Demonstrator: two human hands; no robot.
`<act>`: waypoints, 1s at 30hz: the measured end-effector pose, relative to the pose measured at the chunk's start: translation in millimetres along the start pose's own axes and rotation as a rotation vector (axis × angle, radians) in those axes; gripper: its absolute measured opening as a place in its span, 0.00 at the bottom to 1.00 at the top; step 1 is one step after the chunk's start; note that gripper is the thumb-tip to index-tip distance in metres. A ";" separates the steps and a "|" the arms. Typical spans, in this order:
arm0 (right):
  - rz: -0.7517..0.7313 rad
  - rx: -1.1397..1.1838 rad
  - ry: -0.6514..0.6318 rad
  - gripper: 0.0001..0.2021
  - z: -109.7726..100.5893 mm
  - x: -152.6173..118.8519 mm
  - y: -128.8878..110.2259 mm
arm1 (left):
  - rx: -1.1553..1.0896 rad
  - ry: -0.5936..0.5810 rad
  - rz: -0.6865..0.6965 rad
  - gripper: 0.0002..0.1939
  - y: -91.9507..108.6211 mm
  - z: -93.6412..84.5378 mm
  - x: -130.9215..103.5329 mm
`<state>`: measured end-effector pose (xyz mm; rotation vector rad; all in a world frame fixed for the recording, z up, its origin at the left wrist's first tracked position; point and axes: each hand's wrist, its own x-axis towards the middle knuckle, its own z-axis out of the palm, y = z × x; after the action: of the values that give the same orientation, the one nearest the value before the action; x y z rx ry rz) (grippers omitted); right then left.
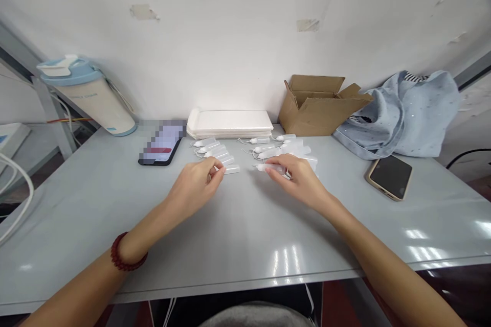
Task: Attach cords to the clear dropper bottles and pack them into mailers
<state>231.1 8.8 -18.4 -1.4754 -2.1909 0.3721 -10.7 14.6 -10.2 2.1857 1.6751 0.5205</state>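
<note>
The left hand pinches one end of a bottle between thumb and forefinger; the right hand pinches a second bottle by its body, leaving the thin tip free. Both are at the near side of two groups of bottles on the table, apparently laid side by side for easy grasping. The cup's lettering is too blurred to read.

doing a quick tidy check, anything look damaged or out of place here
Mainly the wall: torn, tape-like scraps cling to it, like leftovers from something removed. On the table, I see no spill or breakage.
</note>
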 end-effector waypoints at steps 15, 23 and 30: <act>0.201 0.722 -0.060 0.11 -4.4 -5.0 -18.9 | -0.602 -0.402 0.023 0.13 18.6 0.5 -11.2; 0.209 0.769 -0.014 0.12 -3.8 -5.7 -19.4 | -0.681 -0.412 -0.046 0.17 14.0 0.0 -8.6; 0.171 0.793 -0.013 0.11 -3.1 -8.9 -20.2 | -1.005 -0.440 -0.103 0.14 13.6 3.2 -9.1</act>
<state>219.5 -7.3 -8.3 -1.1826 -1.6093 1.1487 0.2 2.3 -7.3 1.3303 0.9492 0.6112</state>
